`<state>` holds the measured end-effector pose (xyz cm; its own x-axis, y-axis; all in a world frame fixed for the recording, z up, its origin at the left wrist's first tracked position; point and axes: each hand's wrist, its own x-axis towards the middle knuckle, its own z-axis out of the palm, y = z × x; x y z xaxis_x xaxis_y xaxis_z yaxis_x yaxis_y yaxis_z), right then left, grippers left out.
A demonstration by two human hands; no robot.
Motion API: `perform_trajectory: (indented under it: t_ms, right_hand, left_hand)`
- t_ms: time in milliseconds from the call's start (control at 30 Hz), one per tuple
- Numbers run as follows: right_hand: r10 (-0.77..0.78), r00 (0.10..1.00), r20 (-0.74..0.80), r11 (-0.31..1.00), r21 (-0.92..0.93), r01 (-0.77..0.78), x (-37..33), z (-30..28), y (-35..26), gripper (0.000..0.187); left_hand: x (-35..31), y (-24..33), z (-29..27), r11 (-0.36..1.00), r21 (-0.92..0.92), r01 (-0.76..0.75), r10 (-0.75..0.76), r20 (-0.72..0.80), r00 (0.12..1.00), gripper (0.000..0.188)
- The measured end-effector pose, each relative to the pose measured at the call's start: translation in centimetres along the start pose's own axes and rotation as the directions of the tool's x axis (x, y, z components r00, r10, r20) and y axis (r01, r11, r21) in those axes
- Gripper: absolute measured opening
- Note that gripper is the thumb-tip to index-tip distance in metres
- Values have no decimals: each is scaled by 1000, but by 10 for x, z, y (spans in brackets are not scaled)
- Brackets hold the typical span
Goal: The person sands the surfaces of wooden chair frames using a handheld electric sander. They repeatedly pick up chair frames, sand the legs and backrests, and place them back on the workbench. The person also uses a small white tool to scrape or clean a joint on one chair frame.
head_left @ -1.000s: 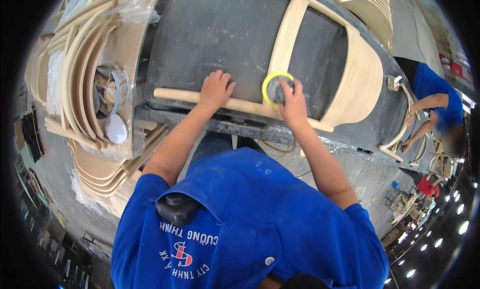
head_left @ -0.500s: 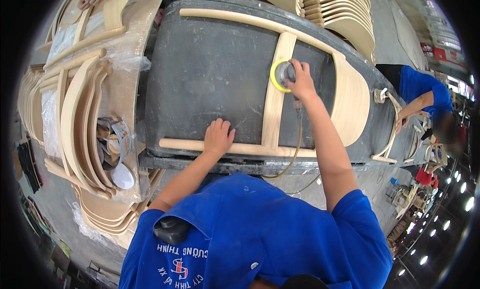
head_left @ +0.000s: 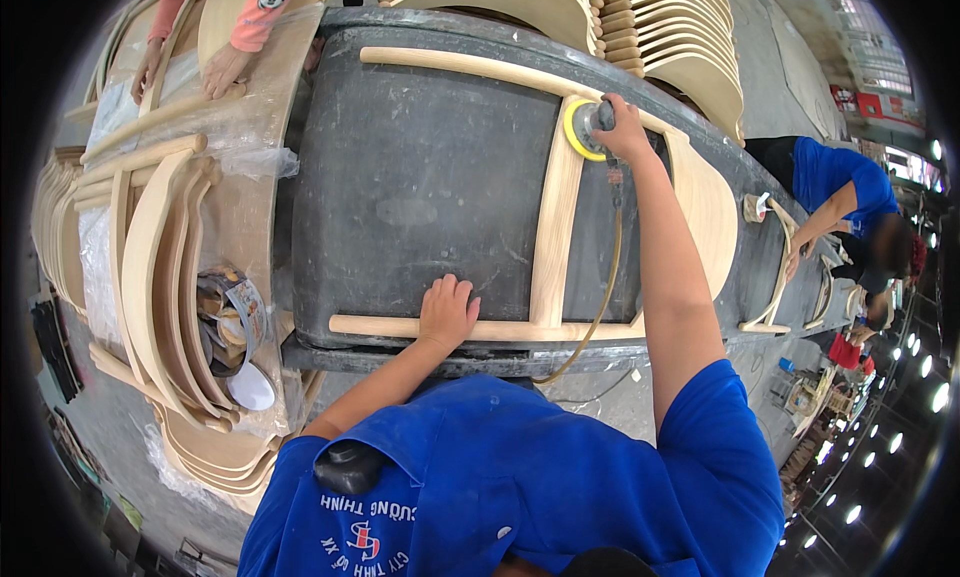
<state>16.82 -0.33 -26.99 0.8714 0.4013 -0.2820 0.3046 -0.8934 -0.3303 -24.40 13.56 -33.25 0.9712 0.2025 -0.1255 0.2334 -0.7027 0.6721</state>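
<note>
**Sanding at the far joint**

On the dark grey padded worktop (head_left: pixel 420 197) lies the pale curved wooden chair-back frame (head_left: pixel 555 237). Left hand (head_left: pixel 447 312) presses flat, open. Right hand (head_left: pixel 622 127) clamps the yellow-disc sander (head_left: pixel 582 127) (progress unclear).

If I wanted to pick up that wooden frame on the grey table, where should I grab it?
Probably the near rail of the frame, from the bench edge by the worker. It lies flat on the grey pad, thin enough to close fingers round; the left hand presses there. Avoid the far end, where the right hand works the sander.
</note>
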Motion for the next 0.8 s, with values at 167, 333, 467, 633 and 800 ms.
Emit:
perform_trajectory:
  t_ms: [167,333,467,633,800]
  right_hand:
    - [-57,997,47,998,15,57,-7,2,-11,74]
    - [-26,1000,6,1000,-11,26,-7,2,-24,73]
    - [7,999,36,998,55,-9,-44,4,-25,69]
    - [-33,996,86,998,53,28,-140,25,-14,70]
    - [-85,981,176,996,49,78,-212,42,10,76]
  left_hand:
    - [1,3,4,1000,11,-4,4,1,1000,24]
    - [3,9,4,1000,6,20,-20,8,1000,22]
    - [46,9,-5,990,-71,-124,118,-79,990,23]
    - [221,20,-29,938,207,-279,319,-196,927,52]
    - [366,57,-46,842,486,-234,218,92,972,82]
